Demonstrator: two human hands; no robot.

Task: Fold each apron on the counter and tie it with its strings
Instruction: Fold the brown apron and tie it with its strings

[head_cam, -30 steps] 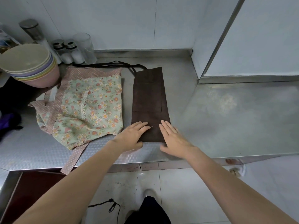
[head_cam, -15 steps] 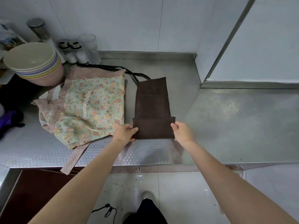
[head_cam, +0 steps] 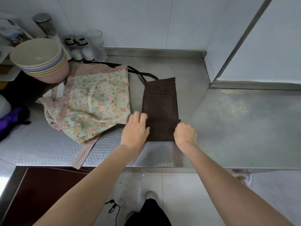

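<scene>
A dark brown apron (head_cam: 160, 105) lies on the steel counter (head_cam: 228, 128) as a long narrow strip, its near end folded up over itself. Its dark strings (head_cam: 140, 73) trail off the far end to the left. My left hand (head_cam: 136, 129) lies flat with straight fingers on the fold's left edge. My right hand (head_cam: 184, 133) has curled fingers and pinches the fold's right edge. A floral green and pink apron (head_cam: 97, 101) lies crumpled to the left, with a dotted pink strap (head_cam: 84, 152) hanging over the counter's front edge.
A stack of pastel bowls (head_cam: 40, 60) stands at the back left. Behind it are shaker jars (head_cam: 79, 48), a glass (head_cam: 96, 44) and a tall metal-capped bottle (head_cam: 44, 26). A wall corner (head_cam: 210, 62) juts in at the back right. Dark and purple cloth (head_cam: 11, 118) lies far left.
Both hands went from lying flat on the near end to gripping its corners and folding it up. Now the left hand has flattened onto the fold; the right still pinches its edge.
</scene>
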